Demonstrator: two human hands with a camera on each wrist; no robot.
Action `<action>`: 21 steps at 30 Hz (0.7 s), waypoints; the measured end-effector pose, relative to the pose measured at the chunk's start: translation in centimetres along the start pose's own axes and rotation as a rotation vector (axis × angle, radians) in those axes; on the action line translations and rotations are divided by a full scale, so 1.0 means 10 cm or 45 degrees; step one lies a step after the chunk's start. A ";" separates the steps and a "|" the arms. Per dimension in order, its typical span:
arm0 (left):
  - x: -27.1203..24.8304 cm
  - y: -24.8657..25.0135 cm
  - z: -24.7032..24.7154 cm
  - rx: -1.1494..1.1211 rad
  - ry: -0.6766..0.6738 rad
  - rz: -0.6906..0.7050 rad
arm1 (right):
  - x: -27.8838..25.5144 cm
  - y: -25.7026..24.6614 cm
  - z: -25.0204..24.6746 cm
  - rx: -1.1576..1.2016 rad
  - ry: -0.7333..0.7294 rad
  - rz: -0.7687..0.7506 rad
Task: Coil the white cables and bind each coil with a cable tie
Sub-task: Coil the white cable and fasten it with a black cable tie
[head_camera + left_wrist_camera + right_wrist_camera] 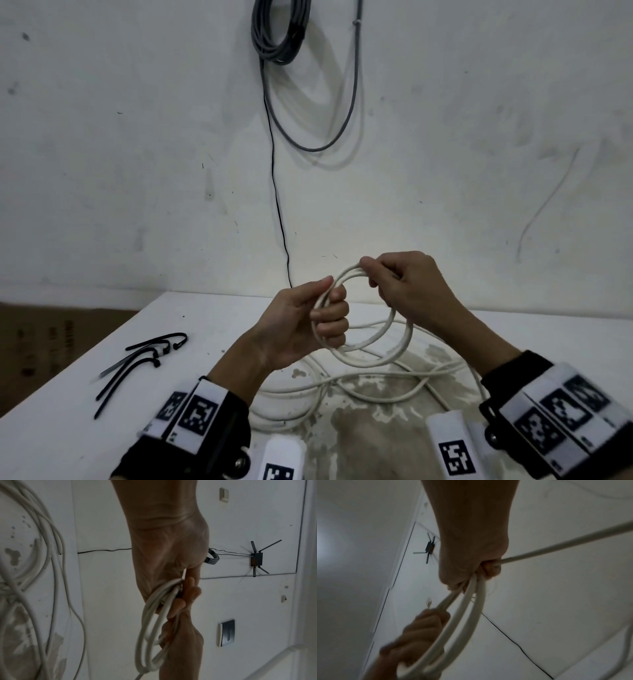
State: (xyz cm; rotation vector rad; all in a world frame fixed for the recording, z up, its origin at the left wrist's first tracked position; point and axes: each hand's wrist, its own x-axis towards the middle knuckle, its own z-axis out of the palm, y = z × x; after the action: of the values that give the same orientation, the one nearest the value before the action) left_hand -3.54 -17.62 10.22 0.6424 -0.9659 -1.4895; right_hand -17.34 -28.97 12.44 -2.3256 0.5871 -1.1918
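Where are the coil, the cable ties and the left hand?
coil (387,346), head view, lower right arc of the loops.
cable ties (137,359), head view, middle of the black bunch.
left hand (301,325), head view, palm gripping the coil.

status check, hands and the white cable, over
Left hand grips white coil; right hand pinches its top. Loose cable trails on table, uncoiled. Cable ties untouched, left. Nothing in the way.
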 end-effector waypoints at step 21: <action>0.12 -0.11 0.10 -0.340 0.441 0.421 | -0.10 -0.10 0.14 0.793 -0.205 0.505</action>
State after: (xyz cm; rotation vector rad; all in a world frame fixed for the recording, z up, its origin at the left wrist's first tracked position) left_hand -5.18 -18.56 9.96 0.4971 -0.5610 -1.1401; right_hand -16.56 -27.34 11.71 -1.6620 0.4978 -0.8361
